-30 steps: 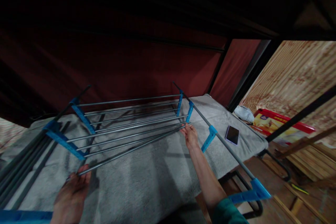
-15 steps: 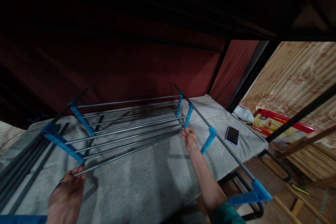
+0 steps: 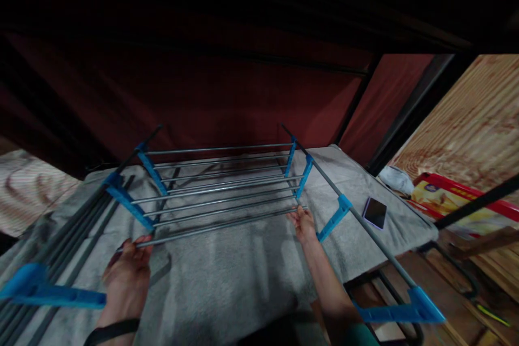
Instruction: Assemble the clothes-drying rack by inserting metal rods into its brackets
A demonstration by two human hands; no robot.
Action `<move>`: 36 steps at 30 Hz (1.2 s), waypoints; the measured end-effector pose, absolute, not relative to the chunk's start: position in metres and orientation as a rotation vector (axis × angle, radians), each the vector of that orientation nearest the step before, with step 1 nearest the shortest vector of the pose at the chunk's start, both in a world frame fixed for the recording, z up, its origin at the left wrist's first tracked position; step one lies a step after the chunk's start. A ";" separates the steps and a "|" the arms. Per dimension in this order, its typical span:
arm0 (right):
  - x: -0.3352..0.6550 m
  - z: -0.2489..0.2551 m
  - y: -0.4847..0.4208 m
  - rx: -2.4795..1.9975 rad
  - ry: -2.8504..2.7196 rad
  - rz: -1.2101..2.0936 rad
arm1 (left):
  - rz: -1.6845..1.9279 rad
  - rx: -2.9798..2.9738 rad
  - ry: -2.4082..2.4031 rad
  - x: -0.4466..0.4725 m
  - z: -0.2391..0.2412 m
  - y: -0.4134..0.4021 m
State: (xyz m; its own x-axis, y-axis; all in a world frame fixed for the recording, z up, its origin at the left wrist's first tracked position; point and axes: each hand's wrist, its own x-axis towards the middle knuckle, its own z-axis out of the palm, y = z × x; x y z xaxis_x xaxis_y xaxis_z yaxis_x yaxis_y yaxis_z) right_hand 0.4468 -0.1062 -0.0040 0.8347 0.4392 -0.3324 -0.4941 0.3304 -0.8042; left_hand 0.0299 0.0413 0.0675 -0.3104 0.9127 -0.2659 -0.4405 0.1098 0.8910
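Nearest to me, the left hand (image 3: 127, 270) is curling its fingers around the near end of a loose grey rod (image 3: 214, 228), the grip pressed onto the metal, with a black band (image 3: 111, 330) sitting on the wrist. Over at four o'clock from it, the right hand (image 3: 305, 224) is pinching the rod's other end between its fingertips, just beside a blue bracket (image 3: 334, 219). The rod is lying across the front of the rack (image 3: 227, 184), at about twelve o'clock from the person, hovering just above the grey blanket (image 3: 235, 275) that is covering what looks to be a bed. To seat it well, I would say both ends are needing to go level and square to the brackets, each tip lined up with its socket before any push, and the two hands pressing evenly so that the rod is not bowing or skewing the frame. Counting outward, there are two hands and one loose rod. I am counting seven blue brackets showing, three along the left side and four along the right. There seem to be six crossbars already seated, though they are packed too close for me to be sure. One long side pole (image 3: 365, 227) is running off toward five o'clock, and a bundle of dark poles (image 3: 60, 238) is lying at eight o'clock. Farther off at two o'clock, one phone (image 3: 375, 212) is resting on the blanket, and beyond it are one white crumpled thing (image 3: 397, 178) and one red-edged box (image 3: 458, 200).
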 end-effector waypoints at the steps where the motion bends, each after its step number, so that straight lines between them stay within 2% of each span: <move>1: 0.447 -0.007 -0.109 -1.069 0.075 0.621 | 1.519 0.510 1.235 0.036 0.069 0.040; 12: 0.452 -0.050 -0.130 -1.201 0.136 0.694 | 1.456 0.600 1.094 0.070 0.061 0.018; 21: 0.454 -0.063 -0.126 -1.255 0.157 0.721 | 1.515 0.829 1.062 0.071 0.064 0.011; 36: 0.464 -0.086 -0.134 -0.977 0.075 0.899 | 1.496 0.746 1.006 0.068 0.063 0.014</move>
